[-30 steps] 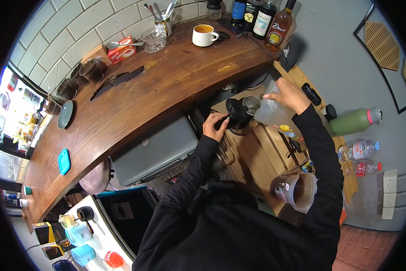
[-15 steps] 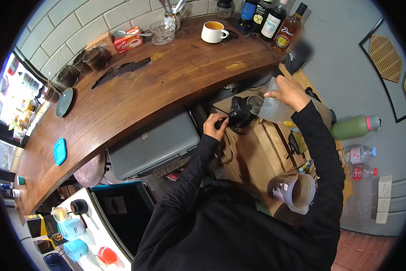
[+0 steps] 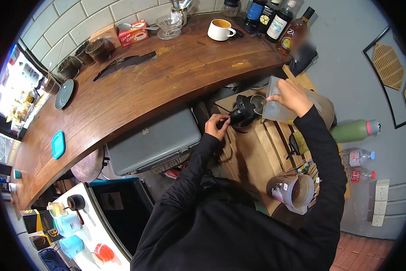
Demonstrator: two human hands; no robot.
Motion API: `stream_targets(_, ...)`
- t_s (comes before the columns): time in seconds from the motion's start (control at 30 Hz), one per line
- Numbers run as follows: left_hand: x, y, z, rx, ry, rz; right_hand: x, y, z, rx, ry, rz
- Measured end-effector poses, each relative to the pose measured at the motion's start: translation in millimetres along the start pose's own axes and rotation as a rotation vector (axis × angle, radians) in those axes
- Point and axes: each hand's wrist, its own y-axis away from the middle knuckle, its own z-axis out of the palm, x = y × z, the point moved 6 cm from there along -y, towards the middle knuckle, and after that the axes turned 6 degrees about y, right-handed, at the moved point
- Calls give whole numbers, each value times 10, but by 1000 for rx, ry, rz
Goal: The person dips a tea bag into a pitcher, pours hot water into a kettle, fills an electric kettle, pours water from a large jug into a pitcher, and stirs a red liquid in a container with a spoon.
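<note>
A black kettle [image 3: 242, 113] with a round open mouth stands on the low wooden slatted surface under the counter. My left hand [image 3: 217, 126] has its fingers closed at the kettle's black handle side. In my right hand [image 3: 290, 95] is a translucent plastic pitcher [image 3: 272, 108], tilted so that its rim meets the kettle's opening. Whether liquid is running between them is too small to tell. Nearer to me, a second translucent plastic container [image 3: 306, 193] sits by my right forearm.
The curved wooden counter [image 3: 135, 97] bears a white cup [image 3: 220, 30], a glass dripper [image 3: 168, 28] and several bottles at its far right. Below it is a grey lidded box [image 3: 155, 140]. A green bottle [image 3: 354, 131] lies near the right wall.
The view has shifted slightly. Both hands keep their holds, and the pitcher looks a little more tipped toward the kettle.
</note>
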Motion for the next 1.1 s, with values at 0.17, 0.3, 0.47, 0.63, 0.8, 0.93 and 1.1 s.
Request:
stream_targets(0.17, -7, 12, -20, -22, 1, -17, 209, 129, -139, -15, -37, 188)
stream_targets(0.3, -62, -3, -14, -49, 20, -26, 572, 423, -164, 76, -234, 398)
stream_targets(0.47, -146, -73, 123, -106, 62, -6, 704, 899, -457, 219, -443, 624)
stream_targets(0.63, -152, -140, 328, -183, 109, -27, 888, 1474, -478, 542, -714, 763)
stream_targets(0.8, -98, -263, 387, -167, 53, 29, 726, 2022, -330, 824, -1105, 952)
stream_targets(0.93, -210, -334, 415, -151, -67, 89, 475, 2270, -46, 970, -1163, 957)
stream_targets(1.1, -499, -412, 451, -189, -48, 40, 234, 2581, 285, 1040, -1161, 1043)
